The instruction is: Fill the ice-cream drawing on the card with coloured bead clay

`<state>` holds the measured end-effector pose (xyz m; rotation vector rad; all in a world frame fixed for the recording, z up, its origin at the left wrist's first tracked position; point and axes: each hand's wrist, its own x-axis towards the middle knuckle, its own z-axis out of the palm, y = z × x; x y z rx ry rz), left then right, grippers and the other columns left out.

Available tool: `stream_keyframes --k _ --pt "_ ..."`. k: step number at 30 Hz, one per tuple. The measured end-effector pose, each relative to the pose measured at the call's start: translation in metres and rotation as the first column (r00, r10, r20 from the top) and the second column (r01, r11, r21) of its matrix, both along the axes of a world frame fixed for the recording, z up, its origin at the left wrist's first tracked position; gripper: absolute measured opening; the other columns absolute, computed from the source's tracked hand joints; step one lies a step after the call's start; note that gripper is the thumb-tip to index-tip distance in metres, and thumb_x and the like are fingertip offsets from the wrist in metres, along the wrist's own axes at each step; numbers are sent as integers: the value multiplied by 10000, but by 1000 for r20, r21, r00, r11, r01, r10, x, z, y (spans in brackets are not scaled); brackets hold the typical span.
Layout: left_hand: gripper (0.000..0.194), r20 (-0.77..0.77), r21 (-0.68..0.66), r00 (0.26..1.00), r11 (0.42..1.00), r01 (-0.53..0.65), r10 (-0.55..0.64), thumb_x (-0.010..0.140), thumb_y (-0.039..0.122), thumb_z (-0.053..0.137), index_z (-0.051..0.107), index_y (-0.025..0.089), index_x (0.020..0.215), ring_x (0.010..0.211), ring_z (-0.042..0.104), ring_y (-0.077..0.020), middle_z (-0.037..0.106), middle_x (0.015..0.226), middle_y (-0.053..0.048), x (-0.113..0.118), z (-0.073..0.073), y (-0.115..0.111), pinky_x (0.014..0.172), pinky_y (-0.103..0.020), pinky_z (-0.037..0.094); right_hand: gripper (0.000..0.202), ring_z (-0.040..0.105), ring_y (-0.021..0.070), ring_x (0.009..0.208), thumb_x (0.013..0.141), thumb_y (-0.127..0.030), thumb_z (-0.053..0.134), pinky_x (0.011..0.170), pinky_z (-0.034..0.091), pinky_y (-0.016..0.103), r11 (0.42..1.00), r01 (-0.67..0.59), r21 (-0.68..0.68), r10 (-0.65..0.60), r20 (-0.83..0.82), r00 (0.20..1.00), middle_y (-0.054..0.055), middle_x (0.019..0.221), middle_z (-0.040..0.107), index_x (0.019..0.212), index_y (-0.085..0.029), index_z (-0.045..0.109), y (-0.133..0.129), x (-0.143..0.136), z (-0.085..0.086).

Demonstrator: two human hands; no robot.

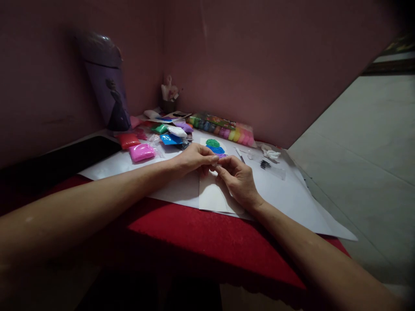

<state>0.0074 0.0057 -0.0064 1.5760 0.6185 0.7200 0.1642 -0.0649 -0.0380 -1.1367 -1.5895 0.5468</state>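
Observation:
My left hand [198,158] and my right hand [237,176] meet fingertip to fingertip above a white card [210,194]. Both are closed in a pinch; whatever lies between the fingers is too small and hidden to name. On the card, just beyond the fingers, show a green patch [212,143], a blue patch [216,149] and part of a purple patch [222,155], with a textured, clay-like look. A small white bit [214,173] shows under the fingertips; whether it is held or lies on the card I cannot tell.
White paper [175,190] covers the red tablecloth [194,233]. Left are packets of coloured clay, such as a pink packet [142,153]; behind lies a multicoloured pack [223,128]. Right are a pen-like tool [240,155] and a white lump [270,152]. A purple bin [106,86] stands back left.

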Motion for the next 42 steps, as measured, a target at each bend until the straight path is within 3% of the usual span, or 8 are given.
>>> stream_keyframes --k 8,11,19,23,27,30,37,42 --pt "41 -20 -46 999 998 -33 32 758 90 690 674 82 721 429 552 -78 641 563 -11 -1 4 0 454 -199 446 151 590 136 648 838 -317 660 590 490 283 1000 -7 -7 6 -57 998 1 775 637 917 -212 587 1 0 0" --pt "77 -30 -39 999 998 -46 45 754 46 674 651 79 687 409 542 -74 618 529 1 0 4 -1 436 -193 436 180 592 137 657 830 -318 673 597 493 285 1000 -9 11 10 -77 997 -6 772 628 941 -218 573 3 1 -2" --pt "212 -61 14 996 998 -67 67 859 251 639 642 85 726 399 536 -66 609 552 -2 0 4 -2 427 -188 432 149 586 123 637 844 -338 663 597 491 282 999 11 34 -8 -84 996 1 764 643 849 -198 609 4 1 -2" --pt "113 -69 15 997 999 29 -28 813 152 659 660 83 724 449 561 -73 634 583 -12 -2 6 -2 470 -194 454 162 590 123 617 836 -355 670 567 485 274 1000 7 10 -6 -82 997 -2 738 649 842 -205 610 3 1 0" --pt "79 -43 -10 999 1000 -2 1 794 97 650 645 89 715 440 556 -76 634 573 -10 -2 6 -2 462 -198 446 221 606 124 590 816 -367 692 558 494 275 999 40 0 -40 -81 996 -15 723 649 940 -215 591 2 0 1" --pt "79 -19 -9 1000 1000 -20 20 791 72 641 642 85 712 426 548 -77 625 566 -8 -1 6 -2 444 -200 441 220 609 124 583 811 -379 696 552 498 276 999 52 -7 -52 -88 995 -7 728 648 896 -204 594 1 0 2" --pt "135 1 -82 999 996 -43 43 831 201 665 675 80 772 426 534 -54 628 585 -8 -2 7 -4 439 -174 417 159 594 115 586 847 -346 659 567 492 274 999 32 27 -29 -105 994 -4 728 656 809 -201 605 1 1 2" --pt "122 -14 -76 1000 997 -19 18 802 134 677 657 84 693 435 540 -66 619 547 -9 -3 6 -2 462 -193 430 164 594 117 598 841 -351 663 559 489 271 1000 26 15 -25 -84 996 0 721 649 812 -200 607 2 1 0"
